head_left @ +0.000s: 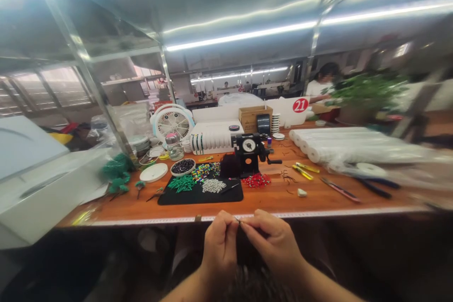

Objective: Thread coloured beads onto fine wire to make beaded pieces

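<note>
While the bare left hand (pixel 220 245) and bare right hand (pixel 272 240) are pinching a thin dark wire (pixel 238 220) (barely visible) near the orange wooden workbench (pixel 279 200), slackening fingertip pressure is risking a drop.

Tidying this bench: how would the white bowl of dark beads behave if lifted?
The white bowl looks shallow and nearly full, so it would probably spill if tilted. The loose dark beads look round, so they would likely roll away.

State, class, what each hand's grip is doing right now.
Left hand: closed, pinching a thin item, too small to identify.
Right hand: closed, fingertips on the same thin item.
</note>
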A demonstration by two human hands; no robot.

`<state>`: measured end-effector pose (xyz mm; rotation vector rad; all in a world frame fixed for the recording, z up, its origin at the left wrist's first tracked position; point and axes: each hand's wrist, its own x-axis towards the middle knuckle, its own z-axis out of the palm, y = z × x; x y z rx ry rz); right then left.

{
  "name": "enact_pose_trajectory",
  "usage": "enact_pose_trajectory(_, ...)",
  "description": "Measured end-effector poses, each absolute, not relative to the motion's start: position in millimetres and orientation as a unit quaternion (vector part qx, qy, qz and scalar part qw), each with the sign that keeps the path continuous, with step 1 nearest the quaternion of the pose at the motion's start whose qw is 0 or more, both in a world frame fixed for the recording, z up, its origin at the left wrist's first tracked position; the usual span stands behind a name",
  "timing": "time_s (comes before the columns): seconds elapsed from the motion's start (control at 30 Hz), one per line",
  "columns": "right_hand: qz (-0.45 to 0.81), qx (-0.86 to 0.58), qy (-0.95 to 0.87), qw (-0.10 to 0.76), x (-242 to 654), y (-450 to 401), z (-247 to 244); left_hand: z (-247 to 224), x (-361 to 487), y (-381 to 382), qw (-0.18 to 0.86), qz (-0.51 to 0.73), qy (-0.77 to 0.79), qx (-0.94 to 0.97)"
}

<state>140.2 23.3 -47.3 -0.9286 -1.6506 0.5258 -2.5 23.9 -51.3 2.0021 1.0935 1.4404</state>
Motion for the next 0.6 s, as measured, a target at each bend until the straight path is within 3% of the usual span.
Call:
enact_pose_trajectory(0.2, 0.208, -0.367, -0.750, 0.509, 145, 20, -42, -37, -2, 17, 0.302, 0.492, 0.468, 0.669)
enact_pose_trajectory(0.4, 0.200, -0.335, -0.800, 0.456, 153, 18, -37, -30, -1, 15, 0.491, 0.466, 0.475, 0.562)
enact_pose_trajectory(0.6, 0.158, -0.330, -0.815, 0.450, 154, 23, -41, -32, 2, 16, 0.563, 0.467, 0.462, 0.502)
